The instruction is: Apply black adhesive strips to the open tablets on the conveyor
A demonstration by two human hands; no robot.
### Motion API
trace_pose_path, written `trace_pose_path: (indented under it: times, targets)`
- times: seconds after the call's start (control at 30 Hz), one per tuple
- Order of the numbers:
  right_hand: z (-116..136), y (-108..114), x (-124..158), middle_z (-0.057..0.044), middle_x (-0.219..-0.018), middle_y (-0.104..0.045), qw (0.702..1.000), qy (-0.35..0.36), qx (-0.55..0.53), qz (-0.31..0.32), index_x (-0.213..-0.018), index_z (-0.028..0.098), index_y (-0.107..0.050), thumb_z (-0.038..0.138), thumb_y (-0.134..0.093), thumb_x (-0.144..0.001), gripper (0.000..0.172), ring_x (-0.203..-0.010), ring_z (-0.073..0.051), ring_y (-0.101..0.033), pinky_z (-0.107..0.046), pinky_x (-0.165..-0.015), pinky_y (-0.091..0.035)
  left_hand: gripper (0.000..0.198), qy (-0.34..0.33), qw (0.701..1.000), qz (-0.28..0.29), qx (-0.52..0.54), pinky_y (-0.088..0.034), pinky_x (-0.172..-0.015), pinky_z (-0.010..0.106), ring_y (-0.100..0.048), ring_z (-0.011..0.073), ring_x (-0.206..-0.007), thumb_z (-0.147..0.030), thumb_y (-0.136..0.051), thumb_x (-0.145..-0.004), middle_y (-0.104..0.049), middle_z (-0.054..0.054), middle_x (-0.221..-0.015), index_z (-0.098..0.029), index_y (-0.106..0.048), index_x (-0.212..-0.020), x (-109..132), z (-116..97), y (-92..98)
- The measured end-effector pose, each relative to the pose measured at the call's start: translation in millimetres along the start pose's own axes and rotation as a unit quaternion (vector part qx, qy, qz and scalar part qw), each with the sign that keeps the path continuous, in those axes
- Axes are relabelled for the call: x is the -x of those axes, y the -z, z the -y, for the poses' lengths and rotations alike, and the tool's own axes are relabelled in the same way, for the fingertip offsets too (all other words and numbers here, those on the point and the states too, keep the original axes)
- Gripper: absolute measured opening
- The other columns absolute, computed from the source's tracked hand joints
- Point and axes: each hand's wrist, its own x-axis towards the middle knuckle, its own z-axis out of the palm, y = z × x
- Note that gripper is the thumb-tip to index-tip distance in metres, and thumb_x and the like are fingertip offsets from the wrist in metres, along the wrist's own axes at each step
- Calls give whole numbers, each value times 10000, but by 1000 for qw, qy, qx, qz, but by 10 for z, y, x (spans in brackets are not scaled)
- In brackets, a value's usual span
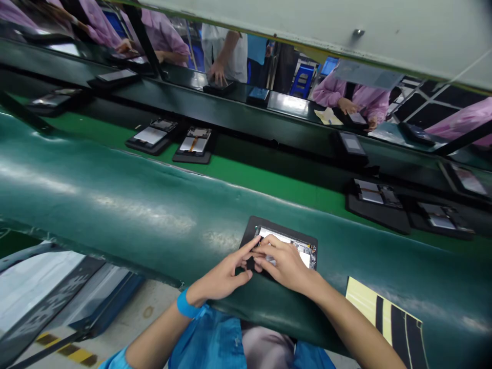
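Observation:
An opened tablet-like device (286, 237) with white panels and a bare circuit board at its right lies on a black pad (252, 224) in front of me. My left hand (223, 277), with a blue band at the wrist, reaches over the left end of the device, its fingers stretched and its thumb apart. Across the middle of the device, my right hand (286, 264) bends its fingers down together, the tips meeting those of my left hand. What lies beneath the fingertips is hidden. To the right, a yellow sheet (363, 297) carries black strips (398, 328).
Beyond the green bench (154, 189) runs a brighter green belt (246, 177) carrying several opened devices (194, 143) on black pads. Slanted dark posts (142, 41) and an overhead panel (307, 25) frame the line. Co-workers in pink sleeves (326, 92) handle devices opposite.

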Motion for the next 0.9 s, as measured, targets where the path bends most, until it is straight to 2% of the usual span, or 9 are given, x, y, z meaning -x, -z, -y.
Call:
trace_pose_path:
  times: [0.07, 0.27, 0.5, 0.63, 0.77, 0.9]
  targets:
    - [2, -11, -13, -28, -1039, -671, 1000, 1, 1, 5, -1048, 246, -718, 222, -610, -978, 131, -840, -158, -686, -262, -712, -478, 800, 3, 1000, 6, -29, -453, -1035, 395, -626, 203, -1079, -221, -575, -940, -683, 70, -1175, -251, -172, -1630, 0, -6, -1]
    - [6, -32, -41, -30, -996, -661, 1000, 2, 7, 22, -992, 226, -698, 207, -610, -974, 92, -851, -162, -673, -254, -727, -475, 776, -4, 996, 7, -86, -477, -997, 381, -629, 208, -1065, -191, -542, -931, -678, 81, -1224, -256, -200, -1625, -16, -16, 6]
    - [-8, -53, -38, -7, -937, -650, 999, 15, 10, 27, -918, 230, -639, 195, -599, -975, 78, -819, -153, -646, -248, -704, -440, 795, 7, 994, 14, -107, -494, -927, 349, -613, 198, -998, -157, -526, -906, -681, 62, -1153, -248, -199, -1625, -31, -14, 8]
    - [-36, -80, -15, -14, -941, -635, 999, 32, 35, 13, -916, 226, -587, 195, -558, -985, 82, -781, -152, -617, -253, -673, -411, 810, 8, 996, 10, -83, -488, -906, 336, -611, 189, -993, -148, -541, -897, -673, 62, -1174, -253, -199, -1624, -28, 7, -3]
    - [-48, -85, 6, -12, -916, -631, 996, 69, 55, -14, -910, 229, -546, 190, -505, -997, 105, -743, -148, -587, -256, -666, -395, 839, 7, 1000, 14, 8, -474, -934, 344, -624, 188, -1039, -152, -553, -905, -678, 73, -1205, -250, -144, -1632, -47, 9, -37]
    - [-48, -88, 31, -11, -919, -637, 991, 89, 93, -33, -894, 232, -521, 147, -500, -960, 109, -714, -147, -571, -260, -656, -382, 878, 9, 997, 11, 82, -466, -925, 347, -644, 171, -983, -150, -571, -910, -701, 64, -1103, -239, -88, -1637, -81, -5, -72]
